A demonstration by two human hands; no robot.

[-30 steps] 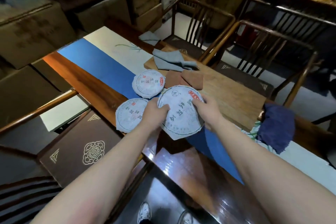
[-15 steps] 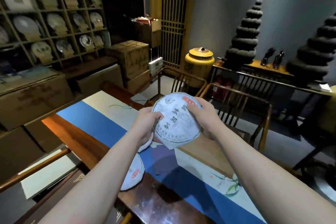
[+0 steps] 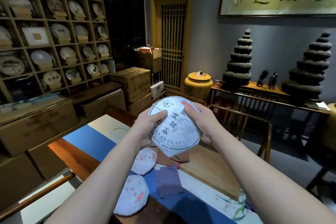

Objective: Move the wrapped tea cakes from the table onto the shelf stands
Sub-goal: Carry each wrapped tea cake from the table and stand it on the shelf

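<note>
We have raised the tea cake (image 3: 175,125), left hand (image 3: 149,129) and right hand (image 3: 201,123) gripping its rims, above two cakes (image 3: 138,178) on the bench (image 3: 209,174) at 6 o'clock, shelf (image 3: 54,42) at 10.

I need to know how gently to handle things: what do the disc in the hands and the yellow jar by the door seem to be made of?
Disc: thin matte white paper wrap, judging by the creases and printed characters; contents hidden. Yellow jar: probably glazed ceramic, given its glossy sheen and matching lid.
</note>
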